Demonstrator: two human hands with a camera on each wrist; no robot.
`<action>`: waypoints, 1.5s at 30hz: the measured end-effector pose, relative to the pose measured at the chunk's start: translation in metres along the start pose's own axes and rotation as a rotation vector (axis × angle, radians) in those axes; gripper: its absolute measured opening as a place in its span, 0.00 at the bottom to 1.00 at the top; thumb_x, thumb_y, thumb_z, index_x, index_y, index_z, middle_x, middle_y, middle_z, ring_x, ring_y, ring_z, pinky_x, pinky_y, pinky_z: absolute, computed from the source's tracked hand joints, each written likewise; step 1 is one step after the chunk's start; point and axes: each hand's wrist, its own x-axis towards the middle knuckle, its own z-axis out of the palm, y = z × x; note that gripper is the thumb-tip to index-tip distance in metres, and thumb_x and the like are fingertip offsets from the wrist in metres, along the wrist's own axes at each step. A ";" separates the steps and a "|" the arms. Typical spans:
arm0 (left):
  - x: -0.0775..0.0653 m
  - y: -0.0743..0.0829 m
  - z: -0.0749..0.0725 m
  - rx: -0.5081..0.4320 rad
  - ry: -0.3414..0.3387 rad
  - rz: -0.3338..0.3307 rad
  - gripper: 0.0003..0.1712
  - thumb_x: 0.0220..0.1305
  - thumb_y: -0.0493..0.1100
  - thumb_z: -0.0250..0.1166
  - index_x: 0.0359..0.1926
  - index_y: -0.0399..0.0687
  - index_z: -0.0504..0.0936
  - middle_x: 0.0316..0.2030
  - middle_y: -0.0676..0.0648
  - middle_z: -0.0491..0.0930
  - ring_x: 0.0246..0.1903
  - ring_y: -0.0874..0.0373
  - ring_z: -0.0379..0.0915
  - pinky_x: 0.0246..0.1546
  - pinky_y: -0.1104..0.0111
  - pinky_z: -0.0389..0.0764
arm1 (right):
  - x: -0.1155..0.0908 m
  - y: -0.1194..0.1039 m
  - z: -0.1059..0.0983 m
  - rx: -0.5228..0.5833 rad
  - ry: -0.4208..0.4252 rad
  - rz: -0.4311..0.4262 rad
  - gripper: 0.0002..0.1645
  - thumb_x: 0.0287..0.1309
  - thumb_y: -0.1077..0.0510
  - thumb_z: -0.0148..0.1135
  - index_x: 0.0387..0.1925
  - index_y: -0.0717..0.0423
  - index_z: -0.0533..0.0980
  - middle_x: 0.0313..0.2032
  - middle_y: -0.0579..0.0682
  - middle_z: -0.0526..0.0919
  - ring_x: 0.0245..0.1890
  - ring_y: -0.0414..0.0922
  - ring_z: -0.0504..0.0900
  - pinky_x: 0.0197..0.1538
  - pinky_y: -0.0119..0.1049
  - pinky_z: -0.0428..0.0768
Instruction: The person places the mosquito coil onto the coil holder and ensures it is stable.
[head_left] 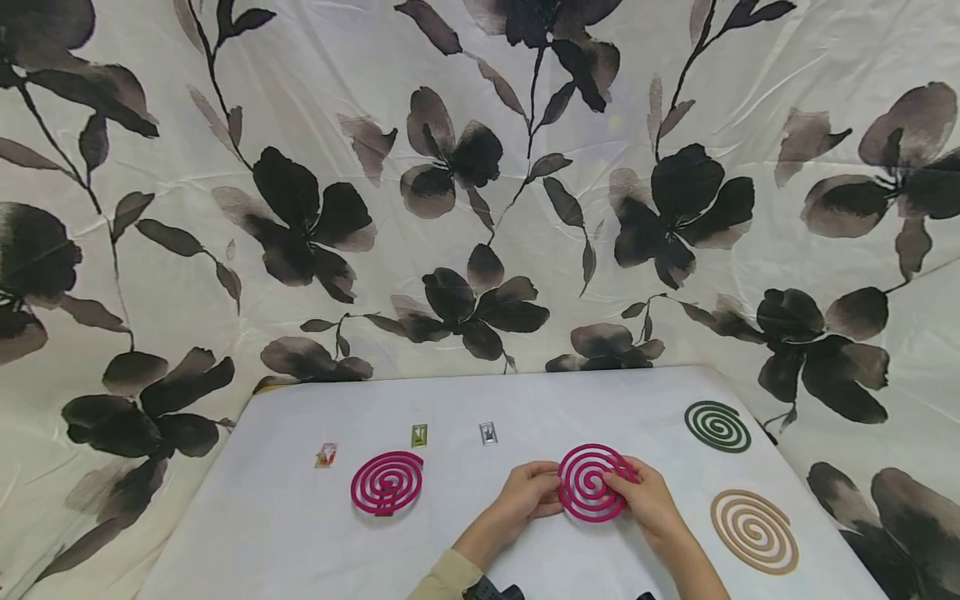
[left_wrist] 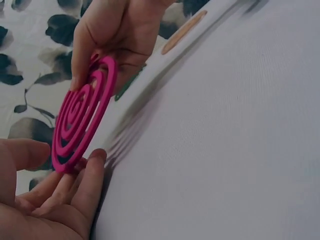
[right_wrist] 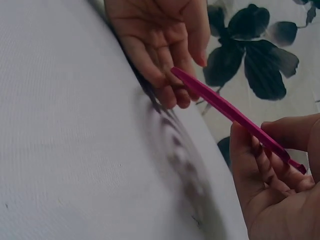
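Observation:
Over the table, a magenta mosquito coil (head_left: 594,481) is held up, tilted, with its spiral face showing. My right hand (head_left: 651,500) pinches its right side, thumb on the face and fingers behind. At the coil's opposite edge is my left hand (head_left: 522,493). In the left wrist view, the left fingertips (left_wrist: 96,156) are under the lower rim, while the left thumb (left_wrist: 30,154) stands a little apart from it. Edge-on in the right wrist view, the coil (right_wrist: 230,111) reaches from the right hand's grip to the left fingers.
On the white table (head_left: 247,517), another magenta coil (head_left: 387,483) sits at left, with a small magenta piece at its bottom. A green coil (head_left: 717,427) and a tan coil (head_left: 754,532) lie at right. Three small flat pieces, including a silver one (head_left: 488,433), lie toward the back.

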 end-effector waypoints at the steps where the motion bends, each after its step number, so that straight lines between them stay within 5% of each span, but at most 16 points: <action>1: -0.001 0.000 -0.001 -0.004 0.001 0.003 0.20 0.64 0.37 0.61 0.57 0.36 0.75 0.39 0.44 0.82 0.34 0.56 0.81 0.39 0.63 0.84 | 0.000 0.000 0.003 0.004 -0.007 -0.002 0.23 0.62 0.64 0.62 0.56 0.70 0.70 0.42 0.58 0.83 0.38 0.45 0.82 0.38 0.32 0.82; 18: -0.024 0.004 -0.031 0.009 0.034 0.057 0.20 0.62 0.37 0.66 0.53 0.32 0.73 0.41 0.42 0.84 0.34 0.51 0.84 0.31 0.60 0.85 | -0.003 0.007 0.045 0.045 -0.154 -0.006 0.25 0.61 0.61 0.64 0.56 0.71 0.69 0.44 0.59 0.83 0.41 0.48 0.83 0.44 0.38 0.83; 29: -0.035 0.001 -0.041 -0.157 0.066 0.030 0.23 0.63 0.34 0.63 0.56 0.29 0.68 0.45 0.38 0.81 0.42 0.46 0.82 0.39 0.55 0.83 | -0.009 0.010 0.055 0.129 -0.263 0.015 0.33 0.62 0.59 0.64 0.61 0.73 0.63 0.48 0.60 0.82 0.42 0.49 0.84 0.45 0.42 0.83; 45: -0.047 0.008 -0.057 -0.025 0.022 -0.020 0.25 0.63 0.44 0.67 0.54 0.31 0.75 0.39 0.38 0.84 0.36 0.45 0.84 0.33 0.57 0.84 | -0.004 0.002 0.066 -0.004 -0.329 -0.025 0.30 0.64 0.58 0.62 0.60 0.73 0.67 0.47 0.58 0.84 0.39 0.43 0.83 0.40 0.36 0.83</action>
